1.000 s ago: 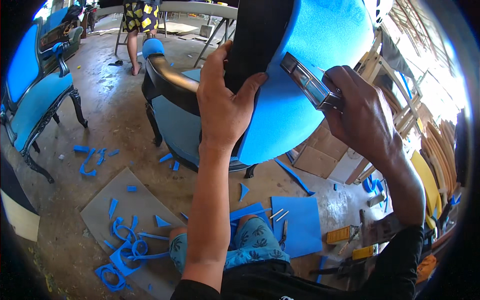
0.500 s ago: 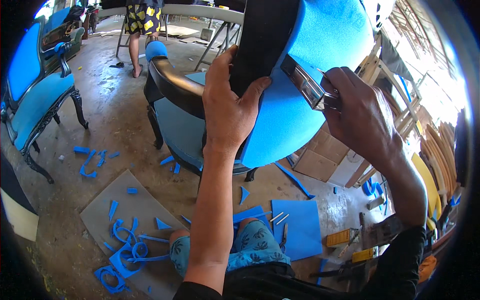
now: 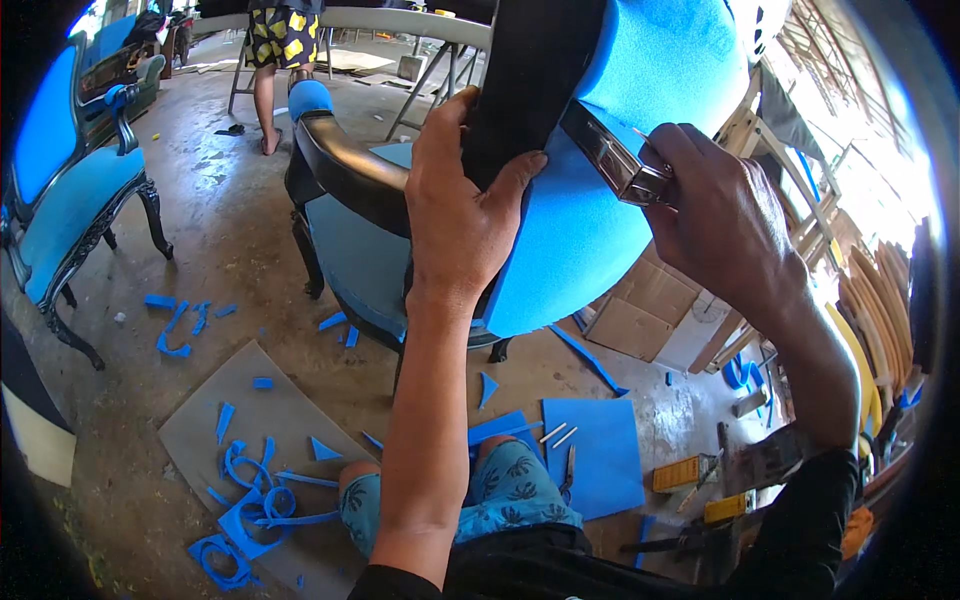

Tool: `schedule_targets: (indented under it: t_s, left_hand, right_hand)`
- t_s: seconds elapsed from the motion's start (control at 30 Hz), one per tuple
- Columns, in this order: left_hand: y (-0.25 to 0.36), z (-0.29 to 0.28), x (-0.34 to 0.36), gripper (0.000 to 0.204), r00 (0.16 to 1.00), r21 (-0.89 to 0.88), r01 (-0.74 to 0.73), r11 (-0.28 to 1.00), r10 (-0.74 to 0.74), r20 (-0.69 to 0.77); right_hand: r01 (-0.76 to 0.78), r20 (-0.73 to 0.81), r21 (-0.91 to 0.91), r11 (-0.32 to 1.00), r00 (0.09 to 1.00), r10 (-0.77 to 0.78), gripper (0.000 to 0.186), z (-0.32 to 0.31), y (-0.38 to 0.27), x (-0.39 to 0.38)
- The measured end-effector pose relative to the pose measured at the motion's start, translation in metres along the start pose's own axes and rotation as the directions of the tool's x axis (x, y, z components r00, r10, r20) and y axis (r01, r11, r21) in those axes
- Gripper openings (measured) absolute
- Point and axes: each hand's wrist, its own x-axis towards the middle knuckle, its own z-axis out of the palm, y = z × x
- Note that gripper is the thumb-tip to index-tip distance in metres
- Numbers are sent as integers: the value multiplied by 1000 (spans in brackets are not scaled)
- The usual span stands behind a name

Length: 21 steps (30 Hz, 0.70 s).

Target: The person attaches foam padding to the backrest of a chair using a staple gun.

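My right hand (image 3: 722, 205) is closed around the handle of a chrome staple gun (image 3: 618, 165). Its nose presses on the blue foam padding (image 3: 575, 255) of a chair back, right beside the black frame edge (image 3: 535, 85). My left hand (image 3: 455, 205) grips that frame, fingers behind it and thumb lying on the rim next to the foam. To the left of my left hand runs the chair's dark, gold-sheened armrest (image 3: 350, 165), with a blue pad at its far end. Below it shows the chair's blue seat (image 3: 355, 255).
A second blue padded chair (image 3: 85, 190) stands at the left. Blue foam scraps (image 3: 250, 520) lie on a flat board (image 3: 200, 415). On the floor are a blue foam sheet (image 3: 600, 460), yellow boxes (image 3: 680, 474) and cardboard (image 3: 650, 305). Another person (image 3: 283, 60) stands by a trestle table.
The staple gun has shifted slightly up and left along the foam, nearer the black frame edge, with my right hand following. My left hand keeps its hold on the frame.
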Motion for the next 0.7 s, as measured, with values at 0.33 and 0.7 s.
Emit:
schedule_targets:
  t_s: [0.33, 0.7]
  left_hand:
    - [7, 0, 3, 62, 999, 20, 34, 999, -34, 1]
    - [1, -3, 6, 64, 999, 45, -53, 998, 53, -5]
  right_hand:
    - [189, -113, -78, 979, 974, -197, 16, 13, 24, 12]
    - [-44, -19, 209, 977, 999, 49, 30, -3, 12, -32]
